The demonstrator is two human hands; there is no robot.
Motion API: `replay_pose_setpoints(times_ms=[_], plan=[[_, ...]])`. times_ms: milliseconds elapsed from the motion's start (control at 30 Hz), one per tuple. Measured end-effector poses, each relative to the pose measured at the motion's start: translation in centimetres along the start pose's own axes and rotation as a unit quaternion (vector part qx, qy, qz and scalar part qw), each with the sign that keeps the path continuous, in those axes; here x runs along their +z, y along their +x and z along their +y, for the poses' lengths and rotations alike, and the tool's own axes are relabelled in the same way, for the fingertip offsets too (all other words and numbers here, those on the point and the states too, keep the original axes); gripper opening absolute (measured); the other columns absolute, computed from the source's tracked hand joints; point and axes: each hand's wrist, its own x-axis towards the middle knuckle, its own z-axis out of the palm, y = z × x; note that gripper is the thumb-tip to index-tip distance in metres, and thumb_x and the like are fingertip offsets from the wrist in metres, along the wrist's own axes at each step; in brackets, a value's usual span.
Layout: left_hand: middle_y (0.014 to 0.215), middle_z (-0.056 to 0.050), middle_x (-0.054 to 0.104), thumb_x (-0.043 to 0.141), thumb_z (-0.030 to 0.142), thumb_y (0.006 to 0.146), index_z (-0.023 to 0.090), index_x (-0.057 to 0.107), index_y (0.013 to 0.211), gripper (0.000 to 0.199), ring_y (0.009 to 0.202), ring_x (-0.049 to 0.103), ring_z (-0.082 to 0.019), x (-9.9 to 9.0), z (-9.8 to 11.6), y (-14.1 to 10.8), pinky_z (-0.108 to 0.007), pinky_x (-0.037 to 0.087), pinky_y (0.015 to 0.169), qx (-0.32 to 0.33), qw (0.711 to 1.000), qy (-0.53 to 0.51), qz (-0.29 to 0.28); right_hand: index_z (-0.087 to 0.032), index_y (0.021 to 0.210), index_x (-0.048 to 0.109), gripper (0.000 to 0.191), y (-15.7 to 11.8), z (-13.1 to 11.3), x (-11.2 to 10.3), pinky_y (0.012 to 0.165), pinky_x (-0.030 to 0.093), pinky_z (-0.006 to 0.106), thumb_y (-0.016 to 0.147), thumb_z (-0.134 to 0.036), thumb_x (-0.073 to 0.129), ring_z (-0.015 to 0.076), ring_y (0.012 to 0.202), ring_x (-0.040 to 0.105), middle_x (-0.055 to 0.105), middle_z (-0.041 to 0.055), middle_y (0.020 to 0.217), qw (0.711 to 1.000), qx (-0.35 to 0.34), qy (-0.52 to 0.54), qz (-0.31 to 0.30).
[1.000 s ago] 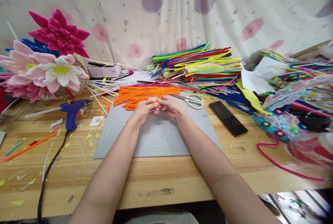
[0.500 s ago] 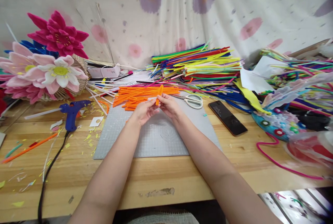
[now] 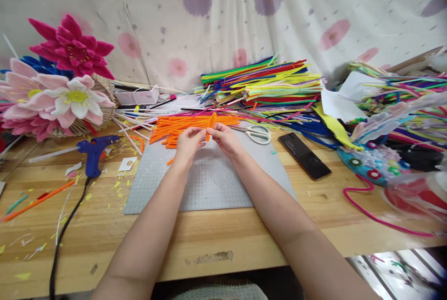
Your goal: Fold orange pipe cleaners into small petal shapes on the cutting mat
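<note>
1. The right hand (image 3: 223,139) pinches a looped orange piece (image 3: 212,121) between thumb and fingers, upright above the far part of the grey cutting mat (image 3: 216,188).
2. The left hand (image 3: 188,144) has thumb and forefinger brought together beside the piece's lower end; at this size I can't fairly tell whether they grip it.
3. The piece could slip or bend out of shape, I think, if the fingertips pull unevenly on so small a hold.
4. A low sweep of the left hand could scatter the orange stems (image 3: 174,128) just behind it.
5. The scissors (image 3: 258,135) lie with their blades toward those stems, near the right hand; a careless reach could catch a finger.
6. The glue gun (image 3: 92,153) might be dragged if the left arm snags its black cord (image 3: 66,230).
7. Among containers, a woven basket (image 3: 106,87) stands behind felt flowers (image 3: 75,97), its inside hidden.
8. The small pale box (image 3: 139,96) doesn't show its contents.
9. A clear plastic container (image 3: 394,188) at far right shows red through its side.
</note>
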Motion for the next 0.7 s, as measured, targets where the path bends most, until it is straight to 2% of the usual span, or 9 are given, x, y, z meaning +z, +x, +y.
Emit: replay_pose_setpoints(times_ms=[133,267,367,500,600,700], plan=[[0.073,-0.006,0.067,0.075,0.029,0.056,0.011,0.067,0.074,0.027,0.066,0.062,-0.012,-0.7,0.4,0.1,-0.028,0.051,0.07,-0.012,0.997,0.015,-0.071,-0.018,0.053,0.039,0.037,-0.1,0.0,0.1,0.051,0.021,0.024,0.056,-0.034,0.072,0.005,0.047,0.027,0.036,-0.0077,0.05,1.0,-0.007,-0.025,0.003],[0.076,-0.007,0.067,0.073,0.024,0.057,0.01,0.066,0.081,0.029,0.067,0.063,-0.014,-1.2,0.6,0.3,-0.03,0.052,0.069,-0.048,0.992,-0.01,-0.12,-0.018,0.053,0.042,0.035,-0.3,-0.1,0.1,0.056,0.029,0.025,0.057,-0.036,0.072,0.0074,0.053,0.04,0.046,-0.0054,0.053,0.999,0.001,-0.031,-0.023],[0.074,-0.005,0.067,0.07,0.019,0.059,0.013,0.06,0.086,0.029,0.065,0.064,-0.015,-1.1,0.9,0.2,-0.031,0.053,0.065,-0.047,0.993,-0.005,-0.105,-0.017,0.053,0.044,0.034,-0.4,-0.2,0.2,0.059,0.031,0.026,0.056,-0.035,0.072,0.0086,0.055,0.044,0.05,-0.0043,0.054,0.999,0.011,-0.037,-0.031],[0.07,-0.004,0.065,0.066,0.018,0.062,0.014,0.053,0.086,0.028,0.065,0.064,-0.017,-0.7,1.2,-0.1,-0.033,0.052,0.063,-0.044,0.994,0.015,-0.099,-0.017,0.051,0.042,0.036,-0.3,-0.1,0.2,0.056,0.028,0.025,0.053,-0.034,0.074,0.0078,0.052,0.041,0.047,-0.0053,0.051,0.999,0.019,-0.039,-0.015],[0.069,-0.002,0.063,0.068,0.014,0.057,0.016,0.047,0.087,0.036,0.064,0.063,-0.015,-0.4,0.8,-0.2,-0.033,0.051,0.065,-0.042,0.994,0.027,-0.102,-0.018,0.05,0.042,0.037,-0.2,0.0,0.3,0.054,0.027,0.024,0.05,-0.033,0.075,0.0071,0.051,0.037,0.043,-0.0059,0.049,0.999,0.027,-0.039,-0.004],[0.067,0.002,0.06,0.071,0.008,0.049,0.017,0.046,0.088,0.047,0.063,0.059,-0.013,-0.2,-0.3,-0.1,-0.029,0.048,0.067,0.014,0.993,0.092,-0.079,-0.017,0.05,0.043,0.035,-0.3,0.2,0.7,0.052,0.025,0.024,0.048,-0.032,0.075,0.0067,0.049,0.035,0.043,-0.006,0.049,0.998,0.038,-0.045,-0.006]])
